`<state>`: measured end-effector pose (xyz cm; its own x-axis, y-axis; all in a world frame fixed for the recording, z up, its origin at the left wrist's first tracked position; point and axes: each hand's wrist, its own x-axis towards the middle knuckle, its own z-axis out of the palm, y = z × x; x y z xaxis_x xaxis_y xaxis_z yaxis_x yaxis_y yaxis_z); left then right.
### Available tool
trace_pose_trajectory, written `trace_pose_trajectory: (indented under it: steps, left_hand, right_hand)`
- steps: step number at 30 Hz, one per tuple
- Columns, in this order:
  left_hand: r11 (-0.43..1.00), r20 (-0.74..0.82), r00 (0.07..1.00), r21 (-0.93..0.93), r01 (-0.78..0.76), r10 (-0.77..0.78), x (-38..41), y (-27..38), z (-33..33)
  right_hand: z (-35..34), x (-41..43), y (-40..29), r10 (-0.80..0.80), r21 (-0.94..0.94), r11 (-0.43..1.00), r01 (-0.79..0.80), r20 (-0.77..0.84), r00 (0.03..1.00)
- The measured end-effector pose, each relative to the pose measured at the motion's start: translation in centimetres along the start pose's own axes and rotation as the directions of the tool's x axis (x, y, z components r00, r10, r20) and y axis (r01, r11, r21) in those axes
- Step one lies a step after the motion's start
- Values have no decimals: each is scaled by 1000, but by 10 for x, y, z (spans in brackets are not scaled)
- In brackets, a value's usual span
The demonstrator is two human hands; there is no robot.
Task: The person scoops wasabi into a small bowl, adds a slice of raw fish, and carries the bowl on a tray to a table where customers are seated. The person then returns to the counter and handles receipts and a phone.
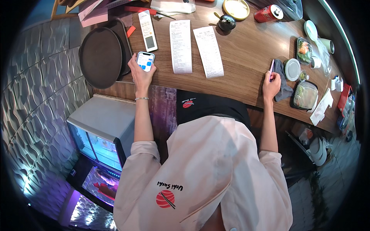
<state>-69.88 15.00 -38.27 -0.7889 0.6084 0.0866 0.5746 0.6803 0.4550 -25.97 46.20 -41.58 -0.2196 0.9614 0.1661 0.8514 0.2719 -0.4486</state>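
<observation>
My left hand (142, 72) holds a smartphone (145, 61) with a lit screen at the front left of the wooden table (242, 52). In my right hand (271, 85) is a thin pale purple pen (272, 67), its tip pointing away from me. That hand rests on the table, against a crumpled dark grey cloth (281, 79). Between my hands lie two long printed paper slips, a left slip (181, 46) and a right slip (208, 52), both bearing writing. Just beyond the phone is a white remote control (147, 30) with a small display.
Round dark trays (99, 57) overlap the table's left edge. A Coca-Cola can (268, 13), a black pot (226, 23) and a yellow-rimmed dish (236, 9) stand at the back. On the right are a lidded cup (292, 69) and clear food boxes (305, 95). A glass-fronted cooler (101, 115) stands at lower left.
</observation>
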Motion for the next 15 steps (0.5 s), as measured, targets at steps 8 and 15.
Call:
trace_pose_trajectory:
  steps: [8, 15]
  left_hand:
    - [978, 21, 979, -46, 201, -201, 3, -8, 5]
    - [873, 81, 912, -267, 409, -403, 4, -8, 20]
  right_hand:
    - [1, 0, 4, 2, -18, 1000, -1, 4, 1000]
    - [1, 0, 1, 4, 5, 1000, -4, 11, 1000]
